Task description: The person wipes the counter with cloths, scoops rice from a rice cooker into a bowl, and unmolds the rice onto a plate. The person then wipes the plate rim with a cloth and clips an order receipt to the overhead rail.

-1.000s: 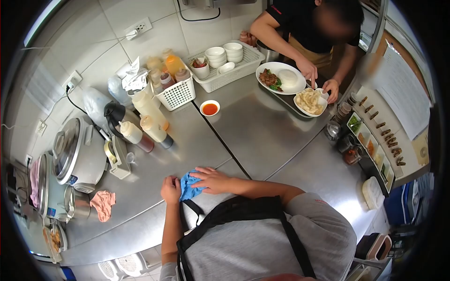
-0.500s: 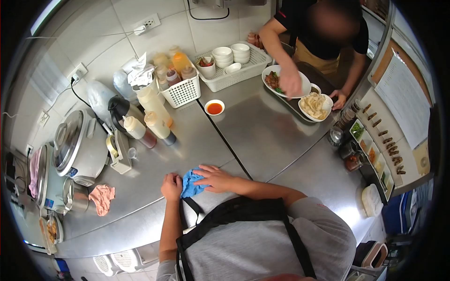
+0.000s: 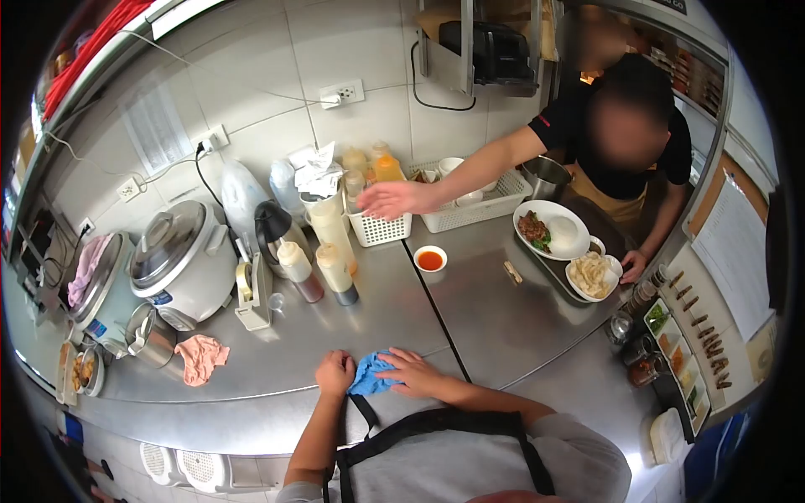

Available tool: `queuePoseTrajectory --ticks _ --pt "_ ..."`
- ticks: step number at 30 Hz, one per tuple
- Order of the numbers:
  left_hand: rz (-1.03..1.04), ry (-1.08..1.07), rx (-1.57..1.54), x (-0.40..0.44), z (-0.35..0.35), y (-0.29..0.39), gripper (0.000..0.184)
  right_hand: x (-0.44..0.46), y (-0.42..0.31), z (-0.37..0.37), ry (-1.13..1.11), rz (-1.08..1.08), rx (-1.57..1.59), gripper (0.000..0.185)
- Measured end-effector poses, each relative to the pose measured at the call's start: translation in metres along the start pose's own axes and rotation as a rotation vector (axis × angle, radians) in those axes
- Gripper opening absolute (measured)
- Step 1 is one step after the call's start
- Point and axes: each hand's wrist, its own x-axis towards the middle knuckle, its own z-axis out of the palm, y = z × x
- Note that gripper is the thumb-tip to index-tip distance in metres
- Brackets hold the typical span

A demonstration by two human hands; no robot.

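Observation:
A crumpled blue cloth (image 3: 369, 377) lies on the steel counter in front of me. My right hand (image 3: 411, 373) rests flat on its right side, fingers spread. Against the cloth's left edge is my left hand (image 3: 335, 371), its fingers curled in; whatever may be inside them is hidden. Beyond the hands stand two squeeze bottles (image 3: 339, 277) with dark contents, and a small white bowl of orange-red sauce (image 3: 430, 260).
A co-worker's arm (image 3: 486, 172) stretches over the white baskets. At right, a tray (image 3: 541, 262) carries a plate of meat and rice (image 3: 553, 230) and a bowl of pale pieces (image 3: 592, 277). Rice cookers (image 3: 180, 251) and a pink cloth (image 3: 201, 360) are at left.
The co-worker's hand has swung from the plate leftward over the baskets. A small brownish item now shows beside the tray, and a second person behind. My view has tilted up; my hands stay at the cloth.

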Motion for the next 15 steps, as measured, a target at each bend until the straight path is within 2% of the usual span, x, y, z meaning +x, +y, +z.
queuePoseTrajectory --ticks 15 --pt "0.011 0.013 -0.026 -0.0017 -0.0018 0.0008 0.008 -0.0007 0.0005 0.0032 0.001 0.032 0.017 0.043"
